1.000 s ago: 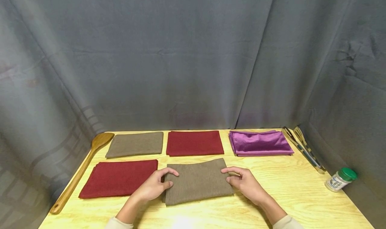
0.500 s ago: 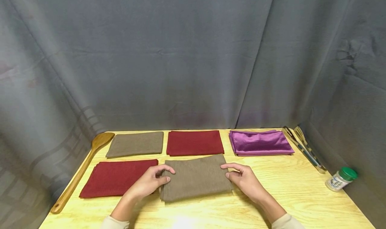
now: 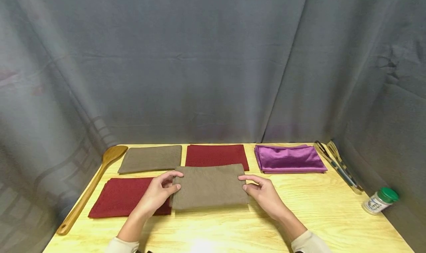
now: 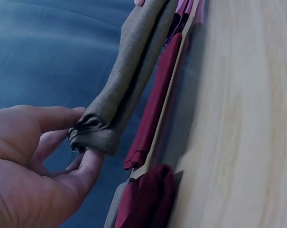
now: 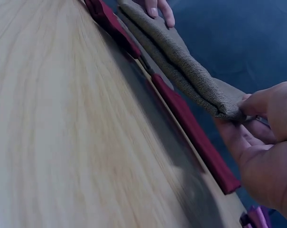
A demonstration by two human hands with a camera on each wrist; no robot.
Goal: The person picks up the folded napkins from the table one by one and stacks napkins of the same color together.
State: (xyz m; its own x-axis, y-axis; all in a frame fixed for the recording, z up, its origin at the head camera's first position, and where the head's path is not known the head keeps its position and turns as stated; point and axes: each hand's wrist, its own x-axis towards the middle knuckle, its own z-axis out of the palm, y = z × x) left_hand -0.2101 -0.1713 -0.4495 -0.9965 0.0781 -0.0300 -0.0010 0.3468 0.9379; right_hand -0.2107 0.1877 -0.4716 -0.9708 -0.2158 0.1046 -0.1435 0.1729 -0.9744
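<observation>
A folded grey-brown cloth (image 3: 210, 188) hangs above the table, held level between both hands. My left hand (image 3: 155, 194) pinches its left edge, thumb on one face and fingers round the other. At the opposite edge my right hand (image 3: 266, 197) grips it the same way. Both wrist views show the cloth's layered fold (image 5: 181, 66) raised off the wood. It overlaps the lower part of a dark red folded cloth (image 3: 216, 155) in the head view. Another dark red folded cloth (image 3: 123, 197) lies under and beside my left hand.
A second grey-brown folded cloth (image 3: 151, 158) lies at the back left, a shiny purple one (image 3: 291, 159) at the back right. A wooden spoon (image 3: 86, 186) lines the left edge. Tongs (image 3: 339, 166) and a green-lidded shaker (image 3: 380, 201) stand along the right. Grey curtains (image 3: 199, 68) enclose the table.
Both hands have lifted the grey-brown cloth off the table and carried it away from the body and slightly left, over the front of the back red cloth.
</observation>
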